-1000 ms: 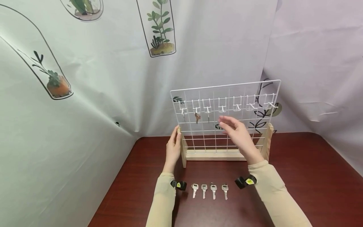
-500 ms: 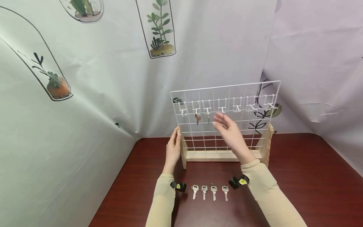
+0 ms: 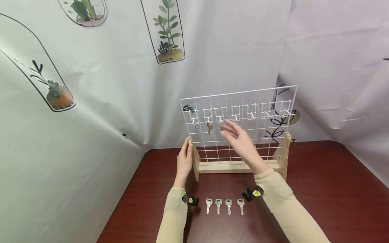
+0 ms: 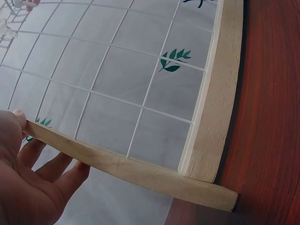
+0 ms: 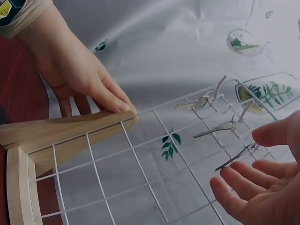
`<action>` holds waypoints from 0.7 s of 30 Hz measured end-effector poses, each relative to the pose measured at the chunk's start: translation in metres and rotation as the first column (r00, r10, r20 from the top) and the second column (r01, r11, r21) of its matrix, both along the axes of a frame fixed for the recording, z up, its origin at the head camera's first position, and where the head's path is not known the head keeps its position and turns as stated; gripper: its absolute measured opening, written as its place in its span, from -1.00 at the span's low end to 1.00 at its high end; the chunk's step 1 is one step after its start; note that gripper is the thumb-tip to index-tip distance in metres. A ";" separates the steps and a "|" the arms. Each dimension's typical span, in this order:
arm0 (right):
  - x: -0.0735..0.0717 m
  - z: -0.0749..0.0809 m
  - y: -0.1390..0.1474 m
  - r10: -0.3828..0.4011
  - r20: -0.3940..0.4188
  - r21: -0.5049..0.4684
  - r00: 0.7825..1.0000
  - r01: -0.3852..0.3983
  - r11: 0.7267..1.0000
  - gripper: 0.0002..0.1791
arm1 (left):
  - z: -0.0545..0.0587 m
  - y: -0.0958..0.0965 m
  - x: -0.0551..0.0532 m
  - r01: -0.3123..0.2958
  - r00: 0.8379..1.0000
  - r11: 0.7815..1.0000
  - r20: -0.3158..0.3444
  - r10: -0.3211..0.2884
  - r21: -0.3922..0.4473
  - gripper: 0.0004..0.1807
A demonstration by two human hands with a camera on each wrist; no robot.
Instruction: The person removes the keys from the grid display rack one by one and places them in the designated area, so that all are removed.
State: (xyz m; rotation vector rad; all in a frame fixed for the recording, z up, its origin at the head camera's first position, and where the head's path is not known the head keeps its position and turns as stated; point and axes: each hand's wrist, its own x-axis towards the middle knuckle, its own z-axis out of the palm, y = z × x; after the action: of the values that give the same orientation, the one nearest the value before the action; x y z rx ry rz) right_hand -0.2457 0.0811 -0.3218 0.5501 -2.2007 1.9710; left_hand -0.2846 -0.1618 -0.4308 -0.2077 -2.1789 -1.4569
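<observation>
My left hand (image 3: 184, 162) grips the wooden side post (image 4: 108, 166) of a white wire grid rack (image 3: 240, 91), thumb on one face and fingers on the other. Three keys hang from hooks on the rack's left part: one outermost (image 5: 193, 103), a second key (image 5: 213, 129), and a third key (image 5: 232, 158). Beside that third key is my right hand (image 3: 240, 141), its fingers loosely extended and thumb apart. In the right wrist view its fingertips lie very close to the key; whether they touch cannot be told. Nothing is pinched between thumb and fingers.
Several silver keys, among them a leftmost key (image 3: 208, 206) and a rightmost key (image 3: 241, 206), lie in a row on the dark red table (image 3: 146, 202). Hooks without keys, such as one hook (image 3: 251, 114), continue rightward. A printed cloth (image 3: 115, 67) hangs behind.
My right hand has moved left along the rack, from below the fourth hook to beside the third key. The left hand keeps its grip on the post. The view has shifted slightly.
</observation>
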 end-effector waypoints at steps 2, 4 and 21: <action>0.000 0.002 -0.001 0.008 0.005 -0.001 1.000 -0.008 1.000 -0.34 | 0.000 0.000 0.001 -0.002 1.000 1.000 0.001 0.002 0.001 -0.50; 0.001 0.004 -0.002 0.007 0.010 0.003 1.000 -0.007 1.000 -0.34 | 0.000 0.000 0.001 -0.003 1.000 1.000 0.002 0.003 -0.001 -0.50; 0.001 0.011 -0.010 -0.042 0.043 -0.053 0.998 0.045 0.998 -0.47 | 0.000 -0.001 0.002 0.006 1.000 1.000 0.000 -0.006 0.001 -0.47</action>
State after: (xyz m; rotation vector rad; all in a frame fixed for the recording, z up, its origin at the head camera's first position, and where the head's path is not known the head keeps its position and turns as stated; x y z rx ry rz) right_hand -0.2450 0.0711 -0.3113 0.4533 -2.1568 2.0318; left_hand -0.2823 -0.1624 -0.4306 -0.2146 -2.1792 -1.4616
